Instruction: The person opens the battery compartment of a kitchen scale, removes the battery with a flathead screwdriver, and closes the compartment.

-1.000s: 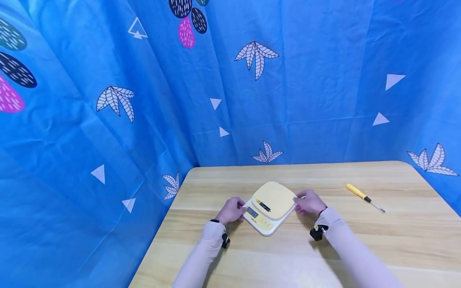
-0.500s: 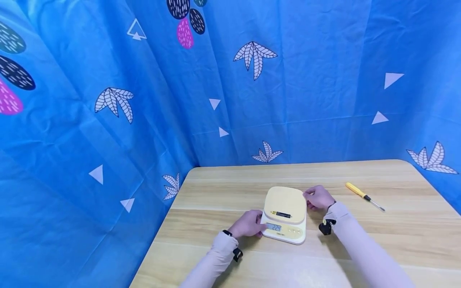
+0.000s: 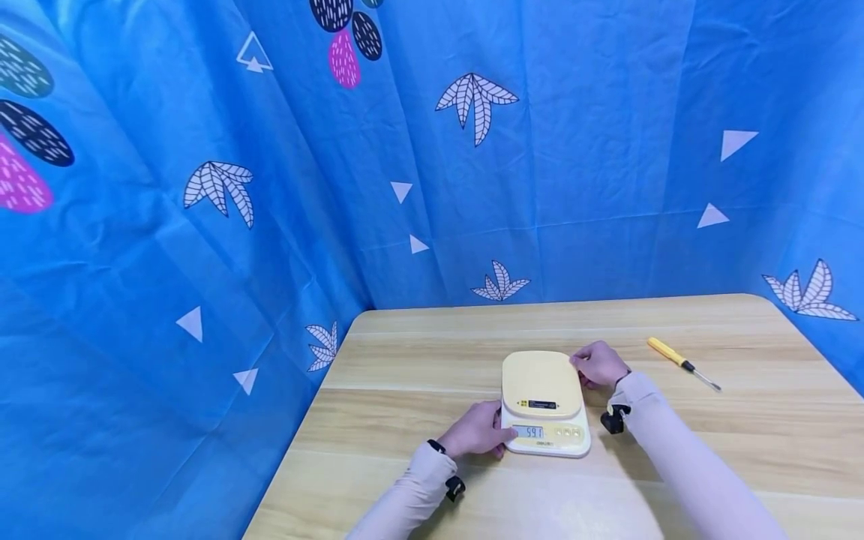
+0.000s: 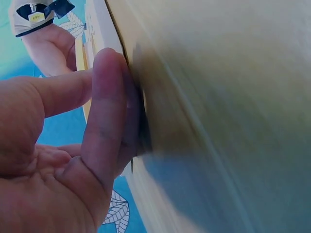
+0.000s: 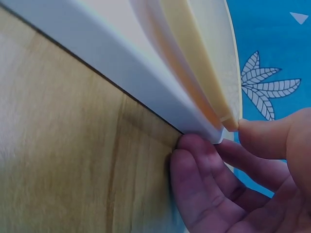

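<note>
While both hands grip its edges, the kitchen scale (image 3: 544,390) sits about mid-table, display end toward the person, flat or nearly so; can't tell if fully down. Display (image 3: 529,432) is lit, digits look like 591, not certain. Buttons (image 3: 568,432) sit right of it.

Left hand (image 3: 475,431): gripping the front-left corner, thumb over the top by the display, fingers along the side. Right hand (image 3: 601,365): pinching the far right corner, thumb against the yellow plate's edge, fingers low at the white base.

Step looks like placing or squaring up the scale. Next move probably calls for a small straightening, then letting go with both hands evenly; right thumb should come off the plate, since pressing there could throw the reading.

Screwdriver (image 3: 675,358), yellow handle, lies to the right, well apart from the scale, untouched. Wooden table (image 3: 405,345) underneath, blue patterned curtain (image 3: 574,150) behind and down the left side. Light sleeves, black wrist straps.
</note>
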### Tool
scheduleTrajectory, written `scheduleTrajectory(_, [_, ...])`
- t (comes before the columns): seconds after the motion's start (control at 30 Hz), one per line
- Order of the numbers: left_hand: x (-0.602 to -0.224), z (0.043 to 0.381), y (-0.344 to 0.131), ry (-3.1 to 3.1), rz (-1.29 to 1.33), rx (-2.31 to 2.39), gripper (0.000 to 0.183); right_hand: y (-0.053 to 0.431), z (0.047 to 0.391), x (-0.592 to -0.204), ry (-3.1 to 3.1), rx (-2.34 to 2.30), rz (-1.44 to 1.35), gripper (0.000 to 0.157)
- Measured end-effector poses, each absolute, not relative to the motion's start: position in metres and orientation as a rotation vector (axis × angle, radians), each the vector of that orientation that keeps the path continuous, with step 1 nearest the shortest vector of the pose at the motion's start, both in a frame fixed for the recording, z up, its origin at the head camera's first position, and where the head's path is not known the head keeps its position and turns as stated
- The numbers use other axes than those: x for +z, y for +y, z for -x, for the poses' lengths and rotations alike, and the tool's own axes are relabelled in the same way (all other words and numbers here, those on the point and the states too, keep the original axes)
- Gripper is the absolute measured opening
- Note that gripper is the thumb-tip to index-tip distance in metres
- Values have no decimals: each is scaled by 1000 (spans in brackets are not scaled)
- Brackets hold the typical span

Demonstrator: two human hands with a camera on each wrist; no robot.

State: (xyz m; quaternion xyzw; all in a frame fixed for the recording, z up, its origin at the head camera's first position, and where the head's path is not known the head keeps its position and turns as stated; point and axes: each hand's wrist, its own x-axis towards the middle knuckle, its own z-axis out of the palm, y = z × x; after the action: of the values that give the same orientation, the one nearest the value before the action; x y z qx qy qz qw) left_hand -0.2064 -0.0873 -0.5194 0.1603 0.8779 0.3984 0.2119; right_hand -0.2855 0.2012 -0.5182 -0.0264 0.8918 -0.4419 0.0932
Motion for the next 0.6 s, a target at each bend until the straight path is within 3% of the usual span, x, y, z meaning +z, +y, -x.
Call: scheduleTrajectory(0.6, [-515, 214, -99, 2372, -468, 1146, 23, 206, 276, -516, 2584, -1343, 20, 31])
